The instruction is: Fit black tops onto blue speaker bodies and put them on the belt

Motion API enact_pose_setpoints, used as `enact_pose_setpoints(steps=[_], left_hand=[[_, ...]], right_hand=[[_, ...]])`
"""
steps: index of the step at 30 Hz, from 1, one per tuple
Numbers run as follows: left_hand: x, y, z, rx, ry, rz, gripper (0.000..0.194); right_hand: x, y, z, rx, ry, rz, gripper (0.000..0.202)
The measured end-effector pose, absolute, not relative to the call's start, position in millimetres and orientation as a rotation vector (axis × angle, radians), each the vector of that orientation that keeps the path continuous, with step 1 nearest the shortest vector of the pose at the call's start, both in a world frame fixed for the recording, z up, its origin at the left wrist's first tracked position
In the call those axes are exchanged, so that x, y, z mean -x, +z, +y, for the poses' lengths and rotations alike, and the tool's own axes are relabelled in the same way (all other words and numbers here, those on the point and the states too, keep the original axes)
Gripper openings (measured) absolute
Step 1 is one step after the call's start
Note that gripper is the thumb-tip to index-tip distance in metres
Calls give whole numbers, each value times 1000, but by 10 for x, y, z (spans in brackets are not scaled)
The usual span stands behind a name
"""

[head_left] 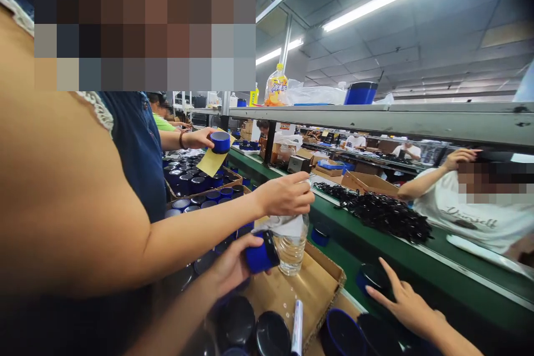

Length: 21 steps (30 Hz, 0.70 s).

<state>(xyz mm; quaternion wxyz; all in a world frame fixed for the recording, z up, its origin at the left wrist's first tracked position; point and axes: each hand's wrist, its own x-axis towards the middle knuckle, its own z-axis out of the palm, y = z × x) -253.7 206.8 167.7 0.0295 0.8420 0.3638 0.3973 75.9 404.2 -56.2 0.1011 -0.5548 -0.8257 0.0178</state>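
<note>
My left hand [236, 264] is closed round a blue cylindrical container [259, 258] with a glossy black end, held tilted over the cardboard. My right hand [406, 303] reaches over the green conveyor belt [442, 264], its thumb and forefinger spread at a dark round container [371, 277]. Whether the fingertips touch it I cannot tell. Just above my left hand, a co-worker's hand [286, 194] holds a white cloth [283, 226] at the top of a clear plastic bottle [292, 250]. That person's other hand [200, 138] holds a blue container [221, 143] and yellow paper [212, 163].
Several black-topped containers [236, 320] surround a cardboard sheet [317, 275] bearing a marker pen [297, 325]. Another blue container [320, 235] sits on the belt. Beyond lies a heap of black cords [387, 214]. A metal shelf [375, 115] crosses overhead; a person [475, 217] sits opposite.
</note>
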Motion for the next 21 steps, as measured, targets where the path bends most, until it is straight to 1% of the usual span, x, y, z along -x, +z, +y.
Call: enact_pose_setpoints(steps=[3,8,13,15,17,21], left_hand=[[2535,1576,2019,-2754,1184,1187,19],[2479,1475,1900,-2836,1122,1288,21],[2401,1522,1866,-2831,1097,1345,20],[2387,1494,1837,-2797,1089,1366,20],[2388,1440,1814,-2755,1101,1367,21],[2415,1323,1832,-2640,1153,1306,24]], right_hand=[[-640,-483,3927,1727,100,-2535,68],[-709,-443,3941,1629,214,-2545,63],[-871,-513,4030,1531,359,-2504,69],[-929,-522,4019,1526,404,-2477,75],[-991,-507,3985,1516,437,-2455,77],[-1173,-462,3923,1513,468,-2409,66]])
